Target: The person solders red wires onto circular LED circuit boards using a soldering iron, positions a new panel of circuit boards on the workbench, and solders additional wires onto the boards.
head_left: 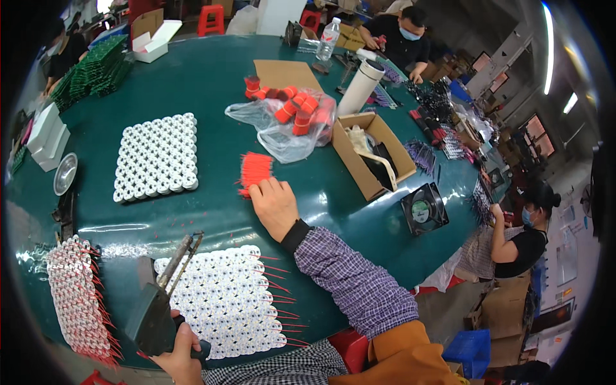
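Note:
My left hand [181, 359] is wrapped round the handle of a dark green soldering gun [153, 311]. Its metal tip [183, 256] points up and away, over the far left corner of a panel of round white circuit boards [218, 305]. Short red wires [282, 296] stick out from that panel's right edge. Farther off, my right hand [276, 206] has its fingers bent and pinched at the near end of a pile of short red wires [256, 168]. How many wires the fingertips hold is hidden.
Another white panel [157, 157] lies far left; a wired stack [77, 295] lies near left. Beyond my right hand are a plastic bag of red bundles [298, 115], a cardboard box [366, 154], a white flask [360, 86] and a black fan [423, 210]. Co-workers sit around the green table [218, 83].

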Motion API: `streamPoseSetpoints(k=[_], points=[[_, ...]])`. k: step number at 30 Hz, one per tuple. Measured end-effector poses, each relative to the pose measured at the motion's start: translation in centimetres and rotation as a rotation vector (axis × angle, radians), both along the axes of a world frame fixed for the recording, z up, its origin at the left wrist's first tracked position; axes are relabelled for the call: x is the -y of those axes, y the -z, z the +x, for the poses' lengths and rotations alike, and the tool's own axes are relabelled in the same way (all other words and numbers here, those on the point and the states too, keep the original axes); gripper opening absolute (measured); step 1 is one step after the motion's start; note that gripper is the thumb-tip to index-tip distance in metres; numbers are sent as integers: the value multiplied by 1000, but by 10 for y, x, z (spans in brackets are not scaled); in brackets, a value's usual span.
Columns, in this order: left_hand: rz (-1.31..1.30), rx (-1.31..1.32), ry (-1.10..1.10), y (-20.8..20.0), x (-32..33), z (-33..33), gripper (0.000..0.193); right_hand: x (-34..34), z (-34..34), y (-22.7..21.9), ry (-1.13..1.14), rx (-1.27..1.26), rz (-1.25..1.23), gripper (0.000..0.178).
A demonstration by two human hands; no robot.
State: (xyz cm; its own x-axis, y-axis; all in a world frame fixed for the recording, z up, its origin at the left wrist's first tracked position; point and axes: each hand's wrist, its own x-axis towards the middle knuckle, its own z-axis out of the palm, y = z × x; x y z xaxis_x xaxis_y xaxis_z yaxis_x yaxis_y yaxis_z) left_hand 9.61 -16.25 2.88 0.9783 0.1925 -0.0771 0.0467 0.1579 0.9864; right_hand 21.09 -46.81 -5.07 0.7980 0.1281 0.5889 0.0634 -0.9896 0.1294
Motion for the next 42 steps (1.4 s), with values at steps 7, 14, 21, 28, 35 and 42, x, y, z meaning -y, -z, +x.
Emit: streamPoseSetpoints(k=[7,14,21,28,35,42], points=[[-5,-92,87,-7,-6,-3,27,0,4,1,-94,-19,239,2],[-75,-158,125,-16,0,-1,29,9,-11,-28,-116,-38,361,9],[-107,-152,150,-15,-7,-3,30,-5,-25,-100,-106,-424,89,9],[-133,-188,162,-17,-6,-6,23,-12,-18,-72,-106,-547,-127,4],[-126,-208,180,-11,-12,-2,20,-4,-25,-66,-60,-579,-218,7],[-86,-244,187,-8,-6,-3,22,-12,-33,-71,-45,-496,-405,10]])
